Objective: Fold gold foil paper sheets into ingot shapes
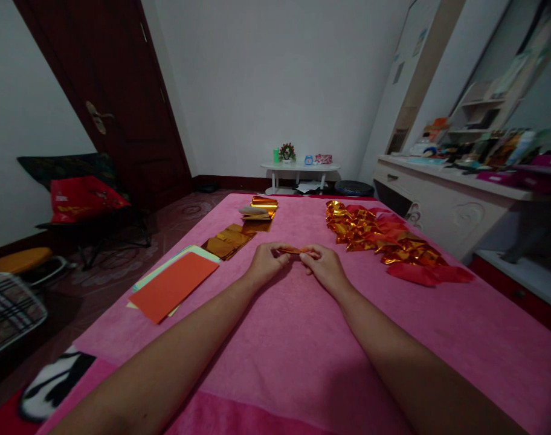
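Over the middle of the pink cloth, my left hand and my right hand are close together. Between them runs a narrow folded strip of orange-gold paper. My left fingers pinch its left end, and my right thumb and fingers pinch the right end. Most of the strip is covered by my fingers. Flat gold foil sheets lie left of my left hand, beside a stack of coloured paper with an orange sheet on top. To the right of my right hand sit crinkled gold and red folded foil pieces.
A gold foil roll and a greyish object lie at the cloth's far left. Beyond stands a white side table with small items. A cluttered dresser is at right; a chair with a red bag is at left.
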A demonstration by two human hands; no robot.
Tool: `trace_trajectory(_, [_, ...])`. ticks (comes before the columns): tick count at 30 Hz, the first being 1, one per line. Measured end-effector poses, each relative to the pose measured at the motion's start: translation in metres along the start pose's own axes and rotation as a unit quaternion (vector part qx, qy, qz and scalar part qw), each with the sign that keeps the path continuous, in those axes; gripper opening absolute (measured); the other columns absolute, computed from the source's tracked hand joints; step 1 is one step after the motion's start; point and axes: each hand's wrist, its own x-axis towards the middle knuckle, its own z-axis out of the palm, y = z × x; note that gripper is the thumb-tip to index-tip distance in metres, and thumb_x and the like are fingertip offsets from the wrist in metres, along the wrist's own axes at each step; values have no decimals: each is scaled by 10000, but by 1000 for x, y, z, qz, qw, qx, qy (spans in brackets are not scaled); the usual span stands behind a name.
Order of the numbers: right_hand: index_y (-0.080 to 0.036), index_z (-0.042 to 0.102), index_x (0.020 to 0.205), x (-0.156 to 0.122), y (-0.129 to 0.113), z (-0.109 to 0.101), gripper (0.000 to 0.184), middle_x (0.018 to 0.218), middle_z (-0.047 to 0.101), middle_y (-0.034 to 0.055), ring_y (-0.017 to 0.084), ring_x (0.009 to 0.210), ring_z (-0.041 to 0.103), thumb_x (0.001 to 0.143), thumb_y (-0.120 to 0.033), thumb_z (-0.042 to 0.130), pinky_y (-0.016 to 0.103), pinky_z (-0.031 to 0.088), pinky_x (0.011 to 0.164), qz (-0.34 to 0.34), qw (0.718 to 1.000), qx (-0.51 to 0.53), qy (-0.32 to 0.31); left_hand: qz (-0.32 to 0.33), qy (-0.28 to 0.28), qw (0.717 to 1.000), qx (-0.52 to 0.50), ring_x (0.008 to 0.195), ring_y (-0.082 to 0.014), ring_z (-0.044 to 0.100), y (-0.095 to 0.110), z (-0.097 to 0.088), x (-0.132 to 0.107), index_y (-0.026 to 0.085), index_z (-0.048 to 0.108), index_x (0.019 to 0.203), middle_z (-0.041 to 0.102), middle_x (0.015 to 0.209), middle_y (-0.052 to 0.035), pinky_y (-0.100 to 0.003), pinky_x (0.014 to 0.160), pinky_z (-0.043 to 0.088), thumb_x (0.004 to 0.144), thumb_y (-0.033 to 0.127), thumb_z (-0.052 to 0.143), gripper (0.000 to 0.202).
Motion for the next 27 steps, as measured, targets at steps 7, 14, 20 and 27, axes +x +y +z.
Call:
trace_trajectory(7, [-145, 627, 854, 1, -1, 0, 209, 630, 592, -12, 92, 474, 537, 731, -309, 590, 201, 460, 446, -2, 1000, -1, -4, -6, -3, 1000, 12, 550, -101, 554, 3, 0, -1, 107, 720, 946, 698, 712, -53, -191, 515, 419, 671, 118, 528, 335])
trace_trajectory(14, [-136, 631, 864, 2, 4, 1, 216, 658, 602, -2, 94, 502, 542, 730, -300, 589, 209, 480, 462, -8, 1000, 2, -10, 0, -4, 1000, 13, 568, -103, 554, 8, 1, -3, 95, 720, 917, 696, 727, -68, -197, 537, 427, 698, 142, 557, 276])
trace_trajectory(20, [-135, 632, 869, 2, 4, 2, 218, 649, 597, -11, 88, 492, 539, 730, -297, 586, 202, 473, 458, -10, 1000, 5, -14, -1, -1, 1000, 14, 570, -106, 560, 7, 1, -2, 102, 719, 921, 697, 726, -67, -202, 547, 433, 717, 200, 597, 256])
trace_trajectory(27, [-137, 633, 866, 2, 4, 1, 219, 637, 605, -11, 87, 481, 537, 728, -305, 598, 200, 473, 451, -10, 1000, 5, -15, 4, -3, 1000, 2, 581, -107, 571, 5, 1, -1, 112, 720, 908, 704, 744, -66, -204, 561, 444, 710, 193, 613, 239])
